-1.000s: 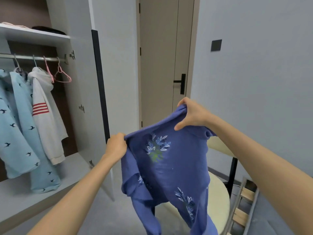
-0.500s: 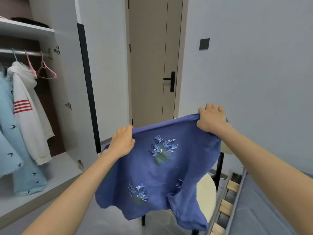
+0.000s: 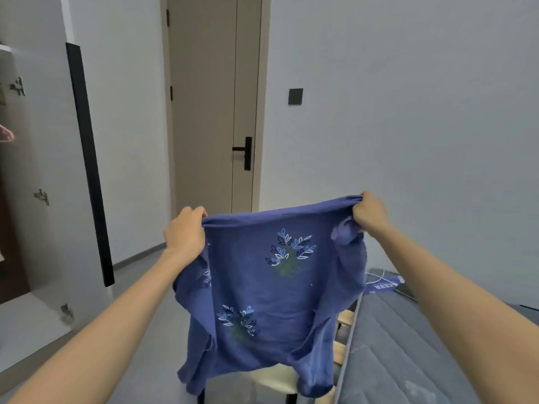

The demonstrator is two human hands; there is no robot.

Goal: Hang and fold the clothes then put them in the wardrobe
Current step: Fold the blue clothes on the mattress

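Observation:
A blue shirt [image 3: 262,284] with leaf prints hangs spread in front of me, stretched between both hands. My left hand [image 3: 185,234] grips its upper left edge. My right hand [image 3: 370,212] grips the bunched upper right corner, slightly higher. The shirt's lower part dangles over a cream chair seat [image 3: 274,380]. The open wardrobe [image 3: 17,199] is at the far left edge, with only its door [image 3: 122,141] and a bit of a pink hanger [image 3: 5,135] in view.
A closed beige room door [image 3: 213,106] with a black handle stands straight ahead. A grey mattress [image 3: 408,354] on a wooden slat frame lies at the lower right, with a blue packet [image 3: 385,282] and cable at its far end.
My view has swung right, so the hanging clothes in the wardrobe left the frame. Both hands stretched the shirt wider apart and lifted it flat between them.

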